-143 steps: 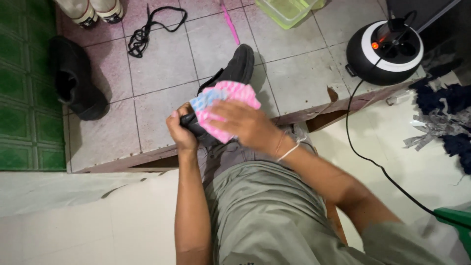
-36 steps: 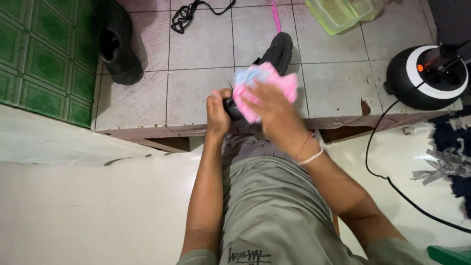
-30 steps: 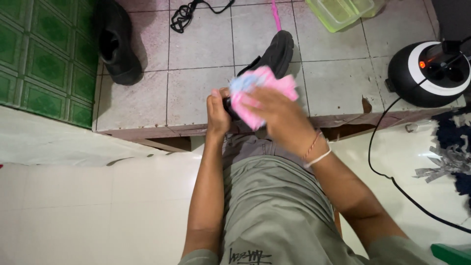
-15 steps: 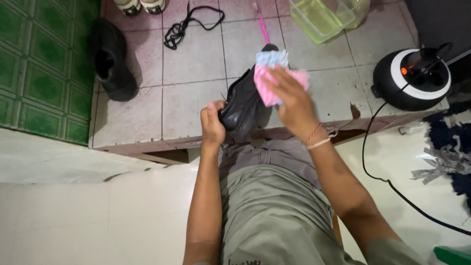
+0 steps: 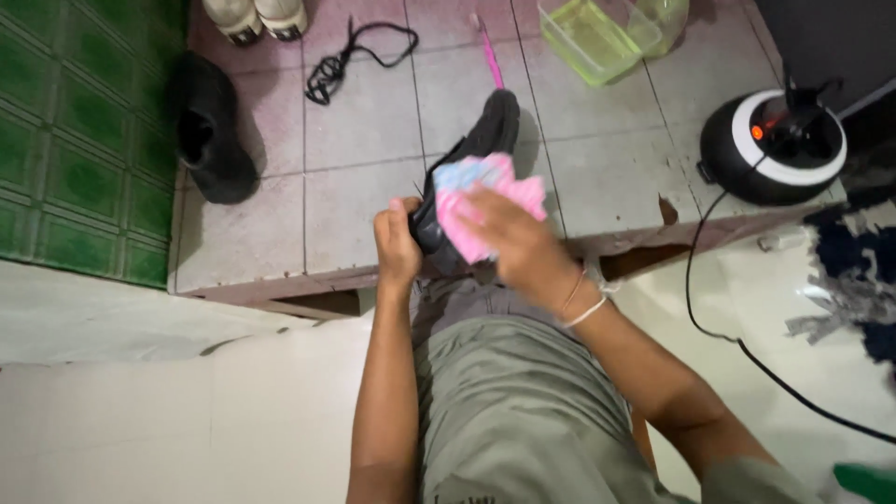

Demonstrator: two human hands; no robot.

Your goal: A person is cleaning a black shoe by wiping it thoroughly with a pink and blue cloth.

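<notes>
Gripping the heel end of a black shoe (image 5: 467,168), left hand (image 5: 397,247) is closed around it, thumb up. Shoe sits just past the person's knee, toe pointing away over the tiled step (image 5: 252,243). Right hand (image 5: 518,247) presses a pink and blue cloth (image 5: 481,191) flat against the shoe's side, fingers spread over the cloth, so it is bearing on the cloth rather than fisted; white band on that wrist. Cloth lies between right palm and shoe, just right of the left hand.

Relative to the shoe:
- second black shoe (image 5: 210,140) well to the left, lying on the step
- black lace (image 5: 345,61) up and left
- pink stick (image 5: 487,51) just beyond the toe
- clear green tub (image 5: 602,33) up and right
- round black-and-white appliance (image 5: 775,145) far right, its cord (image 5: 709,317) trailing down over the pale floor
- pair of pale shoes (image 5: 254,17) at the top edge, left
</notes>
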